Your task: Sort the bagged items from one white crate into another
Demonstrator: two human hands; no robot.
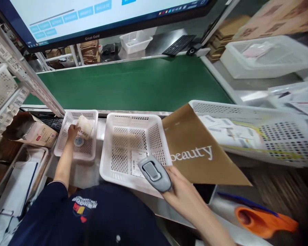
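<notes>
My left hand reaches into the smaller white basket and is closed on the edge of a cream packet printed with dark lettering. Just below that packet, a small round container with a pale bluish top lies in the same basket. My right hand is wrapped around a grey handheld scanner, held above the near right corner of the larger white basket. Inside this larger basket lies a white printed slip, partly covered by the scanner. A brown paper mailer marked "beauty" sits right of it.
A green conveyor belt runs behind the baskets, under a monitor. To the right stand a long white basket of labels and an orange tape dispenser. An open carton is at the left, beside a metal post.
</notes>
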